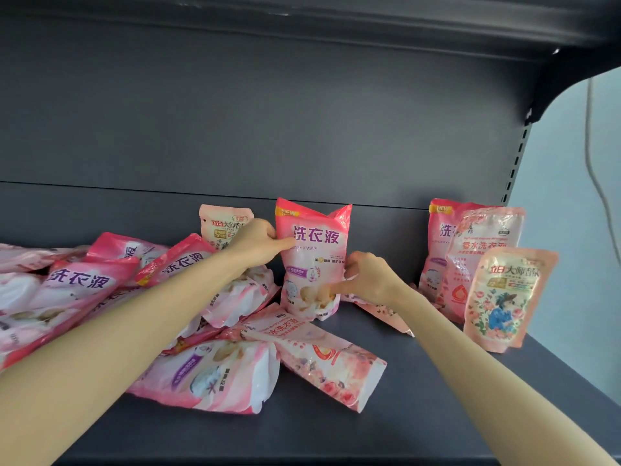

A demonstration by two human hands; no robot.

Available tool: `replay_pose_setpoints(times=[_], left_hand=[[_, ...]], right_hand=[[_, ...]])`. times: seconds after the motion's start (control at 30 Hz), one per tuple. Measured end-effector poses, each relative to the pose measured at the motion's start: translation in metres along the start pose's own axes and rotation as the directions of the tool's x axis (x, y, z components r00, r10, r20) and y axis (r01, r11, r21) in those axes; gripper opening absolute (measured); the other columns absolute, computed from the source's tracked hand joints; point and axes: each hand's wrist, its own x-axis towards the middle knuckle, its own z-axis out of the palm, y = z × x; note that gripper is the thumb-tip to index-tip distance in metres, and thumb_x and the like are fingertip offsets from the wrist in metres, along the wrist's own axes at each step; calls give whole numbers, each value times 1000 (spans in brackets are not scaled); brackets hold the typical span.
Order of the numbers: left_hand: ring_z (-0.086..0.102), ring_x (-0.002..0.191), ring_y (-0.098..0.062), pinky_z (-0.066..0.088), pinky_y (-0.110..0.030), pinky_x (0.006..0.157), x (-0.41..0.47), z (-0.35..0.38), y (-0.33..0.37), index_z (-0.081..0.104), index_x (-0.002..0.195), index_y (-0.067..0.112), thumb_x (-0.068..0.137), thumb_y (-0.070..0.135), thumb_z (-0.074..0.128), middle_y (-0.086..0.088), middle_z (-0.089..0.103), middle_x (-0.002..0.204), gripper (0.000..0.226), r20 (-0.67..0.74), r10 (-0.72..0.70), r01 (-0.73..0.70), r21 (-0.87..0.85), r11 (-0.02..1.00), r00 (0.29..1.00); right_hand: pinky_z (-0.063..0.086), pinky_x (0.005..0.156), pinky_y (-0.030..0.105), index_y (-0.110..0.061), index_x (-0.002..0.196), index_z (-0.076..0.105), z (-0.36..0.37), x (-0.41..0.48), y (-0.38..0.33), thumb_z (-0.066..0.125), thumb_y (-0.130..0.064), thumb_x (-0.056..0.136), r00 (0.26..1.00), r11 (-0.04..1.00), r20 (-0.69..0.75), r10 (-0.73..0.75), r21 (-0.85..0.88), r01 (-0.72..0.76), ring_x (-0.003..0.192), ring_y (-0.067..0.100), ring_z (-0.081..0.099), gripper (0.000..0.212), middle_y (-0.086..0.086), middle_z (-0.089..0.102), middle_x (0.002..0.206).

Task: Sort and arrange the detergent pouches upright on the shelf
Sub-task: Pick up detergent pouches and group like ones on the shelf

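Found one pink pouch (312, 257) standing upright toward the back of the dark shelf (437, 381), close to the rear panel (268, 112). Noted the left hand (255, 243) gripping its upper side at 9 o'clock, fingers curled round the edge, thumb laid on the printed front. Noted the right hand (369, 277) pinching its lower side at 4 o'clock, fingers curled onto the face. Recorded a small pale pouch (221, 223) upright at 10 o'clock of the held pouch, partly hidden behind the left hand. Recorded a pile of pink pouches (77, 284) lying flat and overlapping at 9 o'clock, cut off by the left edge of the view. Logged two more lying flat at 6 o'clock, touching each other: a white-and-pink pouch (215, 375) and a rose-printed pouch (322, 358). Logged three upright at 3 o'clock, staggered front to back and overlapping: a rear pouch (440, 237) in pink, a middle pouch (480, 250) in pale rose, and a small floral pouch (504, 297) foremost. Observed a thin cable (594, 169) hanging against the pale wall at 2 o'clock, beyond the shelf's upright.
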Motion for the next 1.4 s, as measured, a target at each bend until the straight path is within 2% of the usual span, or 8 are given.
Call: replay_pose_setpoints(times=[0.17,0.33,0.53,0.67,1.0,1.1,1.23,1.4], left_hand=[[53,69,-20,43,-29,70,-44,-2,1,61,74,13,84,32,65,-2,56,72,21,-22,16,-16,11,1000,1000],[61,87,-11,43,-24,73,-113,14,12,65,94,15,87,32,64,6,65,89,18,-89,14,-14,10,1000,996],[58,71,-13,41,-26,59,-187,27,33,58,84,14,91,36,57,8,59,74,23,-213,26,-11,72,997,977],[68,57,-17,58,-37,62,-220,37,39,58,84,7,95,42,48,-11,70,76,37,-26,-112,112,28,993,993],[63,97,-23,53,-41,90,-214,64,22,56,81,17,91,48,52,-8,64,103,34,114,-365,378,-410,830,924],[64,99,-23,56,-42,84,-210,65,15,59,108,15,84,44,63,-6,65,110,38,228,-376,440,-464,769,898],[64,100,-20,53,-42,91,-216,72,17,58,115,16,89,28,59,-2,65,113,29,232,-307,383,-494,780,923],[67,93,-21,56,-42,84,-224,81,28,60,109,18,90,21,62,-6,68,106,19,165,-214,268,-700,662,963]], right_hand=[[44,76,28,-11,115,60,-3,-39,1,70,-44,80,997,1000,70,9,28,-11,93,21,59,49,0,64,103],[27,53,25,-19,52,36,3,-79,2,62,-71,73,943,995,321,89,14,-98,48,11,31,62,-7,31,52],[29,58,24,-16,61,35,3,-105,-5,57,-79,65,922,976,324,212,-26,-215,56,15,36,66,-3,35,61],[23,52,23,-19,91,44,6,-115,-7,55,-70,77,905,961,336,260,-1,-276,58,8,30,54,-8,29,68],[17,57,29,-16,50,51,-5,-161,-7,73,-69,56,858,948,464,222,104,-301,54,17,21,57,3,28,57],[33,66,24,-22,47,56,-9,-179,-7,73,-55,71,847,945,509,157,172,-279,63,13,44,44,-1,46,61],[50,92,32,-9,95,63,-4,-194,0,84,-40,64,888,913,449,103,312,-263,94,16,67,48,1,71,97],[55,72,24,-14,92,63,-5,-217,10,80,-9,73,966,750,253,61,627,-212,78,12,71,26,-1,74,87]])
